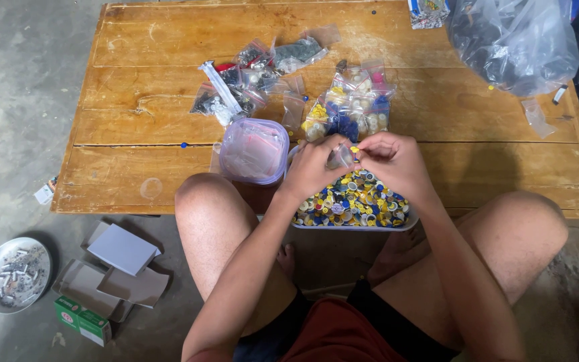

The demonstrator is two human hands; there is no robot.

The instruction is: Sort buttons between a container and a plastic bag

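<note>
Low wooden counter [135, 161]: we see left hand [313, 167] and right hand [393, 161] both pinching a small clear bag [340, 156] above the button tray [370, 226]; likely light, limp, slippery, best gripped at its mouth edges.

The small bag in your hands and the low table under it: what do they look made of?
The small bag, pinched between left hand and right hand, looks like thin clear plastic film, glossy and see-through. The table looks like wooden planks, matte and worn, with visible grain and seams.
</note>
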